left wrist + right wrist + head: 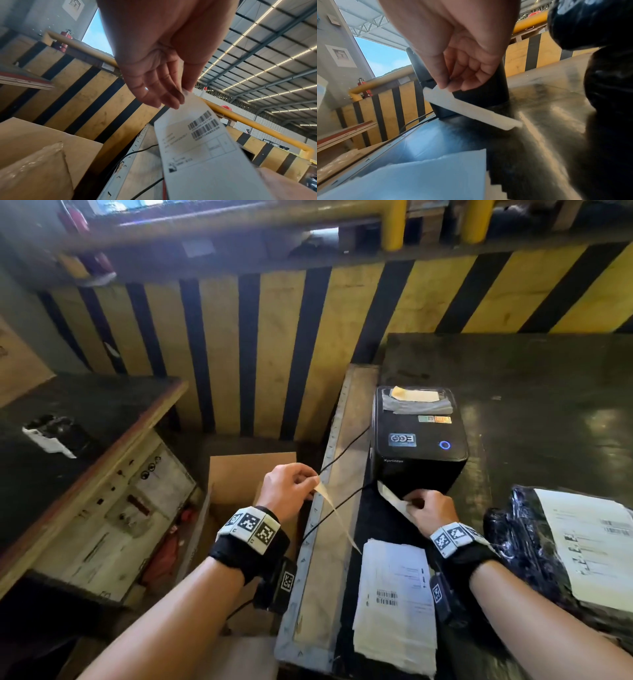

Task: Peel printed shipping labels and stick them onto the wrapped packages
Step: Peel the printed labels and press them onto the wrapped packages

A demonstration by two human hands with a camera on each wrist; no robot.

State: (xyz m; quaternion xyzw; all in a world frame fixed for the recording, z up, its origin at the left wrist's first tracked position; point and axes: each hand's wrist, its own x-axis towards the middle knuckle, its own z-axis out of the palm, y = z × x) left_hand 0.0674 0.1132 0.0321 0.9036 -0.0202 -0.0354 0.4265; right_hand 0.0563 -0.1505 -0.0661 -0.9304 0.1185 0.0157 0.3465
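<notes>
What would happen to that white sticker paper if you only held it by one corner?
It would probably flop: the label already bends and hangs from the left hand, which pinches just its top edge. It looks thin and light, so it likely flutters easily. Its sticky side may cling to things, though the pictures don't show that.

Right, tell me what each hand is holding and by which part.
Left hand pinches a printed label by its top edge. Right hand pinches the white strip at the printer's front, near one end.
</notes>
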